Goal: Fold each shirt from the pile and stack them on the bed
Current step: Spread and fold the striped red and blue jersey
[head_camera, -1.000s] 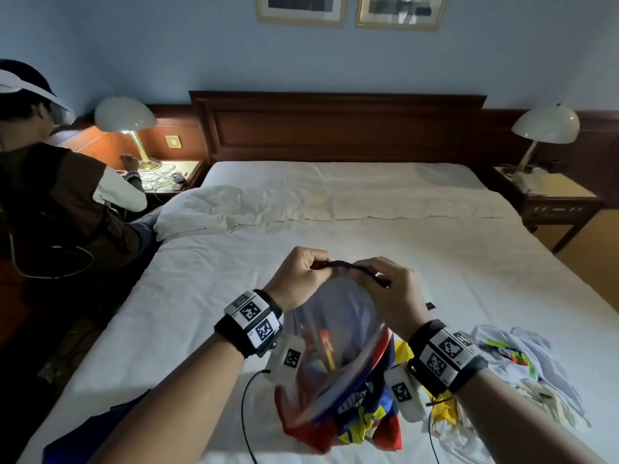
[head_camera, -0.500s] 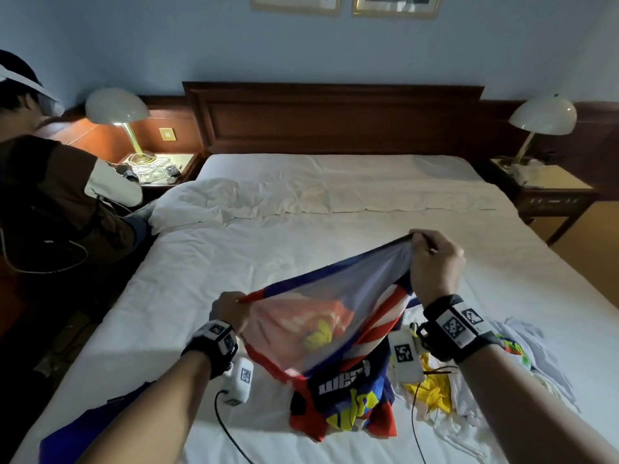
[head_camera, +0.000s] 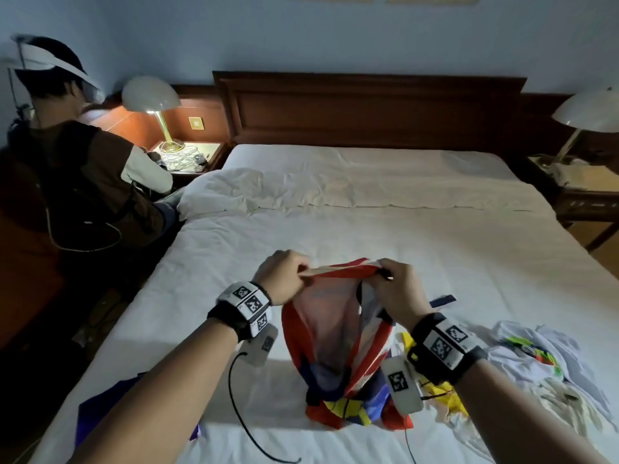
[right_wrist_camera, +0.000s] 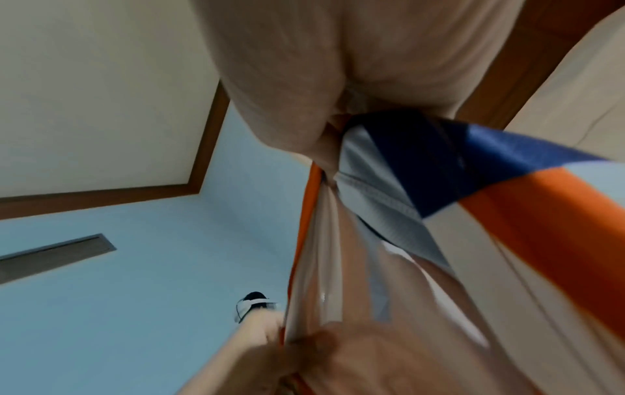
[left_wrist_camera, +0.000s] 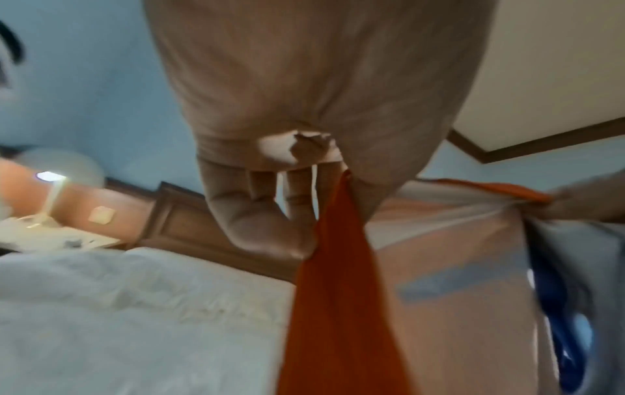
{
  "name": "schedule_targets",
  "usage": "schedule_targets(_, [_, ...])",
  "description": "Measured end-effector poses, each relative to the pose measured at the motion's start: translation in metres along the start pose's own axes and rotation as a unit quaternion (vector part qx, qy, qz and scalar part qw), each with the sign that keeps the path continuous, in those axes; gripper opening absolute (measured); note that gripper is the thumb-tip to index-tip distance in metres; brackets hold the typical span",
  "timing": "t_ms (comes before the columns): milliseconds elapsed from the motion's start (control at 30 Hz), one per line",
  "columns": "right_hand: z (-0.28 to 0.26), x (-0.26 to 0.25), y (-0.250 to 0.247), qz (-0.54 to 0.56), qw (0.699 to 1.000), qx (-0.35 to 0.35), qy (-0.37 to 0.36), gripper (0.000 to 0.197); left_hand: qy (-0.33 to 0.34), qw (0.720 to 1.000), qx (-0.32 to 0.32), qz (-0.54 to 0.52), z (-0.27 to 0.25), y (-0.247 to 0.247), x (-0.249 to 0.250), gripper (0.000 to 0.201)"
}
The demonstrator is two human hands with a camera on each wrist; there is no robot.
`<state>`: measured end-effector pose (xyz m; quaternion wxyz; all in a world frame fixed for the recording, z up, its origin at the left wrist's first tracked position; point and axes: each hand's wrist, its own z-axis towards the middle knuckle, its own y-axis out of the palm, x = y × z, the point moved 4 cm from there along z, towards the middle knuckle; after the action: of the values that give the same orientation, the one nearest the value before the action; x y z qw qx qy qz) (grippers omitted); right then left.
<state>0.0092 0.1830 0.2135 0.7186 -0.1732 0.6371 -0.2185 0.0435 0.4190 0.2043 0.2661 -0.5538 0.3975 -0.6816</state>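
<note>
A person stands at the foot of a white-sheeted bed [head_camera: 335, 229], holding a red, white and blue shirt [head_camera: 335, 329] up by one edge. The left hand [head_camera: 283, 277] pinches the red hem between thumb and fingers, and the right hand [head_camera: 398, 283] clenches a bunch of the same edge just beside it, so the fabric hangs between the wrists in a loose pouch, its lower end resting crumpled on the sheet. With both grips on one hem, the person appears to be feeling along it for the corners or shoulders before spreading the garment flat to fold.

The rest of the pile [head_camera: 542, 363], mostly white cloth with coloured prints and a scrap of yellow, lies on the bed to the person's right, close at hand for the next pick. A dark blue garment [head_camera: 100, 410] sits at the near left edge; whether it is folded cannot be told.

At the left bedside, a second person [head_camera: 77, 169] bends over a nightstand under a lit lamp [head_camera: 150, 95].
</note>
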Motion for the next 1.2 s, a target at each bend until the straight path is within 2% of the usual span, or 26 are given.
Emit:
schedule_targets(67, [0.003, 0.006, -0.007, -0.017, 1.000, 0.006, 0.016, 0.022, -0.083, 0.996, 0.015, -0.002, -0.014, 0.002, -0.033, 0.030])
schedule_targets(133, [0.004, 0.008, -0.009, -0.048, 0.999, 0.010, 0.011, 0.015, -0.147, 0.974, 0.035, -0.170, -0.026, 0.006, -0.044, 0.022])
schedule_targets(167, [0.003, 0.006, -0.006, -0.053, 0.999, 0.003, -0.001, 0.014, -0.173, 0.947, 0.034, -0.270, -0.031, 0.010, -0.043, 0.013])
schedule_targets(200, [0.000, 0.002, 0.000, -0.050, 0.998, -0.017, -0.020, 0.022, -0.191, 0.912, 0.026, -0.361, -0.034, 0.015, -0.038, 0.012])
schedule_targets(233, [-0.004, -0.003, 0.008, -0.041, 0.997, -0.050, -0.041, 0.039, -0.195, 0.892, 0.015, -0.408, -0.037, 0.018, -0.030, 0.016])
schedule_targets(267, [-0.009, -0.009, 0.018, -0.030, 0.993, -0.096, -0.058, 0.055, -0.184, 0.879, 0.005, -0.440, -0.038, 0.021, -0.022, 0.018])
schedule_targets(300, [-0.014, -0.014, 0.029, -0.030, 0.987, -0.140, -0.072, 0.065, -0.167, 0.879, -0.003, -0.447, -0.037, 0.023, -0.014, 0.017])
schedule_targets(333, [-0.019, -0.019, 0.039, -0.036, 0.980, -0.178, -0.081, 0.065, -0.148, 0.878, -0.012, -0.455, -0.036, 0.024, -0.008, 0.015])
schedule_targets(433, [-0.023, -0.022, 0.060, -0.051, 0.973, -0.217, -0.057, 0.020, -0.106, 0.897, -0.042, -0.428, -0.039, 0.018, 0.002, 0.031])
schedule_targets(467, [-0.021, -0.020, 0.062, -0.055, 0.975, -0.208, -0.045, 0.016, -0.097, 0.907, -0.047, -0.406, -0.039, 0.014, -0.001, 0.030])
schedule_targets(533, [-0.017, -0.016, 0.063, -0.051, 0.981, -0.184, -0.032, 0.022, -0.078, 0.937, -0.075, -0.331, -0.041, 0.008, -0.012, 0.011])
schedule_targets(600, [-0.014, -0.014, 0.061, -0.056, 0.983, -0.171, -0.038, 0.023, -0.068, 0.964, -0.127, -0.225, -0.043, 0.008, -0.030, 0.022])
schedule_targets(633, [-0.013, -0.012, 0.061, -0.064, 0.982, -0.172, -0.037, 0.023, -0.075, 0.971, -0.145, -0.176, -0.044, 0.010, -0.039, 0.020])
schedule_targets(700, [-0.013, -0.009, 0.063, -0.075, 0.981, -0.174, -0.028, 0.024, -0.083, 0.978, -0.124, -0.145, -0.046, 0.010, -0.050, 0.021])
schedule_targets(767, [-0.012, -0.006, 0.066, -0.080, 0.982, -0.172, -0.018, 0.025, -0.099, 0.974, -0.066, -0.193, -0.045, 0.013, -0.056, 0.024])
schedule_targets(833, [-0.008, 0.000, 0.068, -0.089, 0.982, -0.166, -0.004, 0.024, -0.110, 0.952, -0.057, -0.279, -0.044, 0.019, -0.059, 0.013])
schedule_targets(933, [-0.002, 0.010, 0.070, -0.116, 0.979, -0.170, 0.015, 0.020, -0.109, 0.943, -0.135, -0.285, -0.046, 0.031, -0.067, 0.012])
schedule_targets(1033, [0.002, 0.028, 0.069, -0.142, 0.973, -0.171, 0.056, 0.014, -0.142, 0.956, -0.185, -0.177, -0.045, 0.042, -0.092, 0.025])
schedule_targets(1100, [0.007, 0.052, 0.066, -0.223, 0.954, -0.175, 0.101, 0.022, -0.183, 0.960, -0.179, -0.113, -0.041, 0.047, -0.108, 0.025])
schedule_targets(1200, [0.011, 0.085, 0.059, -0.369, 0.893, -0.215, 0.144, 0.020, -0.250, 0.947, -0.147, -0.136, -0.031, 0.057, -0.121, 0.021])
